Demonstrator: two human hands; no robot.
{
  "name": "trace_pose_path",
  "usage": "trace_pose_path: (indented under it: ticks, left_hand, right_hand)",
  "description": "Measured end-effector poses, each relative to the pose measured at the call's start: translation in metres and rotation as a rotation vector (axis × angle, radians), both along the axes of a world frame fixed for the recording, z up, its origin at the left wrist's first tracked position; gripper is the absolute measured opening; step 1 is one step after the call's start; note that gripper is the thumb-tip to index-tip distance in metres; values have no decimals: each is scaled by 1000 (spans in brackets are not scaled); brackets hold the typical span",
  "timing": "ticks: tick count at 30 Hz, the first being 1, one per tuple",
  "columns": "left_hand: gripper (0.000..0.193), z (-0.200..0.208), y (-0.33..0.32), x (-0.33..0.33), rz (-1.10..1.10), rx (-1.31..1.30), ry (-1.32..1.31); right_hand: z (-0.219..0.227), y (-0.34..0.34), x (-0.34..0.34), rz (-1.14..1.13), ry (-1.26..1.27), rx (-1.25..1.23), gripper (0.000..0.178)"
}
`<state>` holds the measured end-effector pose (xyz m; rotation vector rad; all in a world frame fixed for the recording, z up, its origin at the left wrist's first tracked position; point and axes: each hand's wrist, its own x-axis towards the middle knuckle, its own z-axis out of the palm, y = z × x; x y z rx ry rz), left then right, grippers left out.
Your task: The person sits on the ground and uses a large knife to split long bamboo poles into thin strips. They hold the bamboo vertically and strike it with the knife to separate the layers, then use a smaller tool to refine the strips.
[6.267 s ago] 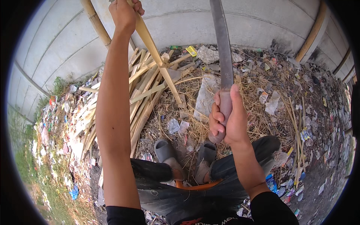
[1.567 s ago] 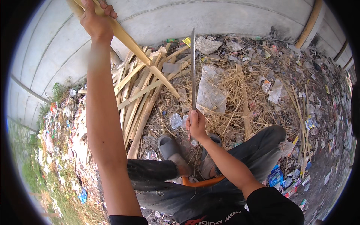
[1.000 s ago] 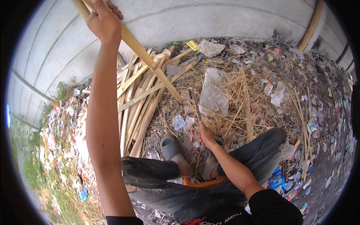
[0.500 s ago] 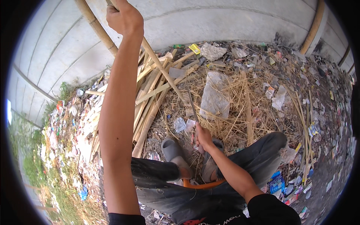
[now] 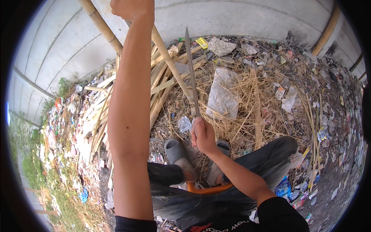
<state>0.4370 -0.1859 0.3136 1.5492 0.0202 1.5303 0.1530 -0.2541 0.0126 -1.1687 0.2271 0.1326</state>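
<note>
My right hand is closed around the handle of a long, narrow-bladed machete, its tip pointing up and away from me. Just left of the blade, a bamboo strip slants from my raised left hand down to the ground. The left hand is a fist, cut by the top edge, and its forearm hides part of the strip. The strip's lower end rests near a pale flat stone slab. Blade and strip appear apart.
Split bamboo pieces lie piled behind my left forearm. A concrete wall with bamboo poles leaning on it stands at the back. Litter and dry straw cover the ground. My feet in grey clogs flank an orange bar.
The machete has swung upward, its tip now before the wall, and my right hand has risen slightly. My left hand has moved up and a little right, with the strip.
</note>
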Motion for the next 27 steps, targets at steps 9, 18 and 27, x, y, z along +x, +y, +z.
trace_pose_path:
  ticks: [9, 18, 27]
  left_hand:
    - [79, -4, 19, 3, 40, -61, -26]
    - [58, 3, 79, 82, -78, -98, -229]
    - [45, -8, 59, 8, -675, -353, -125]
  right_hand:
    - [29, -13, 11, -28, 107, 139, 61]
    - [-23, 27, 9, -29, 168, 56, 55]
    - [40, -26, 29, -114, 2, 104, 49]
